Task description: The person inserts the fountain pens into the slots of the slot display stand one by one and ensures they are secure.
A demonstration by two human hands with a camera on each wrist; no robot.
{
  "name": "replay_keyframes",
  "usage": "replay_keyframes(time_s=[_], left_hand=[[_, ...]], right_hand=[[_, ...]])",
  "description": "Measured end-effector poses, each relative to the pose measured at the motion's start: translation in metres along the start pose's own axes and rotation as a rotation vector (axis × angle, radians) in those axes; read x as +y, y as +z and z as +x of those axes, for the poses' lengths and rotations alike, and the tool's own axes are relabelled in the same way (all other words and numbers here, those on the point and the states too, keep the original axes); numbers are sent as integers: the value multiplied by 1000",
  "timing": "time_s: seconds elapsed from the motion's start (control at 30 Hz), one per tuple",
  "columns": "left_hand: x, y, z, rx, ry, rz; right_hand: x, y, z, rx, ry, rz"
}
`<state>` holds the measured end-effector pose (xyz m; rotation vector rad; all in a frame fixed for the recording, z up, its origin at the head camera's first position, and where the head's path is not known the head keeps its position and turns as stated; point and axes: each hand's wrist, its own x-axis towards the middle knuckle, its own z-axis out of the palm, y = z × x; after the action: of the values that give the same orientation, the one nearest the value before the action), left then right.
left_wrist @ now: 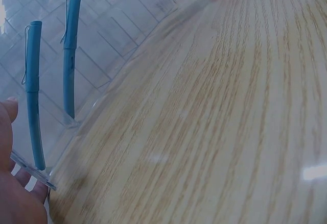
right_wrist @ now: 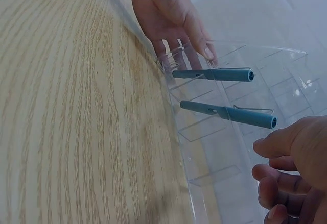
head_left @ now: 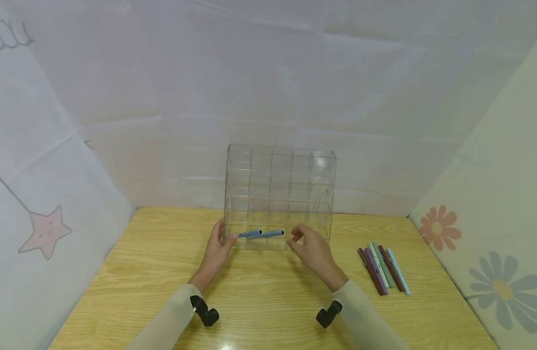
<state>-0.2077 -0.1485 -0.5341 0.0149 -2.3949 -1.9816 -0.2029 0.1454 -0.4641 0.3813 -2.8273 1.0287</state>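
Observation:
A clear plastic organizer [head_left: 279, 194] with rows of small compartments stands upright at the back of the table. Two blue-teal pens lean in its lowest row: one pen [right_wrist: 219, 74] in the left end compartment, the other pen [right_wrist: 230, 113] in the compartment beside it. Both have their capped, clipped ends up. My left hand [head_left: 216, 250] grips the organizer's lower left side, thumb at the front and fingers around the outer wall. Close to the capped end of the second pen, my right hand [head_left: 313, 249] hovers with loosely bent fingers, holding nothing.
To the right on the wooden table [head_left: 259, 301] lies a row of several pens [head_left: 384, 270] in brown, purple, pale green, green and light blue. A pale cloth wall [head_left: 185, 121] rises right behind the organizer, with printed side walls left and right.

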Motion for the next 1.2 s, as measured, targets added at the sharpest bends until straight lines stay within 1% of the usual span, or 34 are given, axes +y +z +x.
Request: replay_keyframes(time_s=[0.2,0.37,0.47,0.7,0.83,0.97,1.2], left_hand=[[2,-1,-2,-5,8,5],[3,-5,-4,-4,14,5],[2,-5,-4,6,8,1],[-2,-2,0,0,13,-10],[-3,0,1,6,18,-12],[-3,1,0,-2,21,-17],[2,0,-2,-15,11,-27]], right_hand=[[6,-9,-5,13,31,-19],[10,-11,-7,14,43,-28],[13,-14,-9,11,50,-37],[21,-24,-18,40,56,-67],[26,-28,-21,33,63,-62],[32,-33,-22,29,89,-65],[44,-43,-24,16,117,-72]])
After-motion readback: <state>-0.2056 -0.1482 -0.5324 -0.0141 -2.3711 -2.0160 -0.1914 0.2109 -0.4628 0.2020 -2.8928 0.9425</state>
